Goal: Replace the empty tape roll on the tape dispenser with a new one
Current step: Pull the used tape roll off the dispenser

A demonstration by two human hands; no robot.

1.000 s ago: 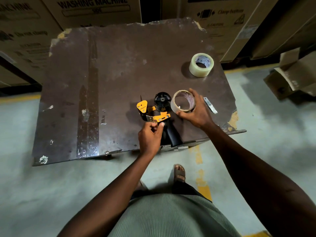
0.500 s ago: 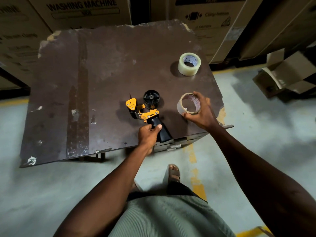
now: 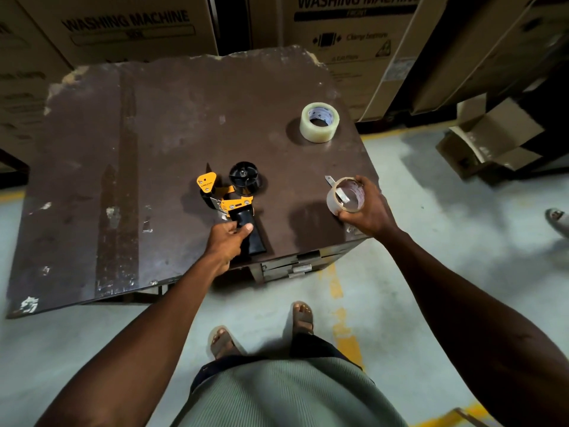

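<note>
A black and yellow tape dispenser (image 3: 231,195) lies on its side on the dark brown table (image 3: 160,124), its black spool hub bare. My left hand (image 3: 227,241) grips the dispenser's black handle near the table's front edge. My right hand (image 3: 368,208) holds the empty tape roll (image 3: 345,196), a thin cardboard ring, above the table's right front corner, well apart from the dispenser. A full roll of clear tape (image 3: 319,122) lies flat at the table's far right.
A small metal strip (image 3: 331,180) lies on the table behind the empty roll. Washing machine cartons (image 3: 129,26) stand behind the table. An open cardboard box (image 3: 489,140) sits on the floor at right. Another person's foot (image 3: 557,217) shows at the right edge.
My right hand has carried the empty roll to the right, away from the dispenser hub. My left hand slid from the yellow frame down to the black handle.
</note>
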